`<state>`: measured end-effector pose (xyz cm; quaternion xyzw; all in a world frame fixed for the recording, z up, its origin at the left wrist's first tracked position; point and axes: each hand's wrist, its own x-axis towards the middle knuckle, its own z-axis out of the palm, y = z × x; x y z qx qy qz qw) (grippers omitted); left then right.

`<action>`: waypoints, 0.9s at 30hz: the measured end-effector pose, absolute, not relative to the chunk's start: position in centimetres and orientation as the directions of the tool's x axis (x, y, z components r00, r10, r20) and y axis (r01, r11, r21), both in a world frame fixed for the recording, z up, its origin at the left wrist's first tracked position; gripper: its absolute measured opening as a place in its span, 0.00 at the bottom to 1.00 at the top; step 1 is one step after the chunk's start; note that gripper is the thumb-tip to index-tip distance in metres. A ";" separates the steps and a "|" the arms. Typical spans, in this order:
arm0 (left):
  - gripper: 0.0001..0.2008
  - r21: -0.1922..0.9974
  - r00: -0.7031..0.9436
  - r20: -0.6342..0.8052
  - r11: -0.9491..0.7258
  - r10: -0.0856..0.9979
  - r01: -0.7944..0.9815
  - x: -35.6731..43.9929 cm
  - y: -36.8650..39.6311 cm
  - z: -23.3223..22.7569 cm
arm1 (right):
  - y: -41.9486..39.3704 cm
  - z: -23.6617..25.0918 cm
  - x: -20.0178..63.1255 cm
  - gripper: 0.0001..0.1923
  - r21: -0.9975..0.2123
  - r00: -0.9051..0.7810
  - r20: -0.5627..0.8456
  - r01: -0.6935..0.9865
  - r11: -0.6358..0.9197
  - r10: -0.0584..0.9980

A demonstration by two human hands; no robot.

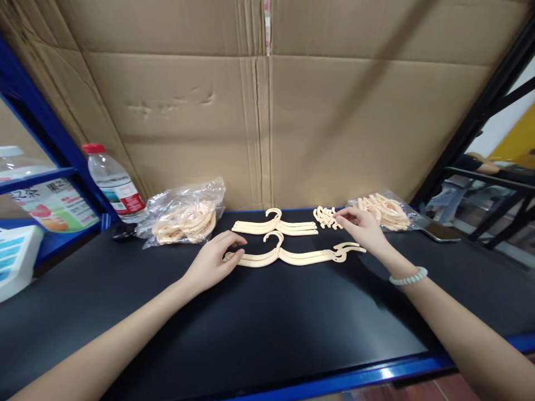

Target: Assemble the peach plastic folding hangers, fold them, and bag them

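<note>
Around: a water bottle (112, 182) stands at the far left; a plastic bag (184, 213) of cream parts lies beside it, a second bag (387, 210) and a phone (438, 231) at the right.
Hanger: the near hanger (288, 255) is cream, flat, hook pointing away, in front of a stacked pair (276, 224).
Left hand (215, 260): fingertips pinch the hanger's left end.
Right hand (363, 228): fingers pinch into the small clips (326, 217).
Surface: black table (234, 328), blue edge, cardboard (267, 111) behind.
</note>
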<state>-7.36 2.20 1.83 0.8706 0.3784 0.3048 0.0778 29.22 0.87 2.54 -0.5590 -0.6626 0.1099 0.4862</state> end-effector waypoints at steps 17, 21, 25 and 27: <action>0.08 0.412 0.378 0.536 -0.625 0.754 0.663 -7.4 2.7 0.7 | 1.4 1.4 29.3 0.10 -0.587 0.013 0.486 0.746 0.315 0.874; 0.08 0.432 0.352 0.530 -0.603 0.771 0.670 -7.2 2.5 0.6 | 1.5 0.8 28.9 0.07 -0.463 -0.102 0.507 0.805 0.370 0.856; 0.08 0.438 0.351 0.525 -0.600 0.775 0.669 -7.0 2.3 0.8 | 2.5 0.3 28.5 0.06 -0.327 -0.207 0.526 0.846 0.421 0.825; 0.08 0.442 0.350 0.519 -0.595 0.780 0.671 -6.9 2.3 0.8 | 3.0 0.1 28.3 0.06 -0.259 -0.258 0.526 0.859 0.442 0.810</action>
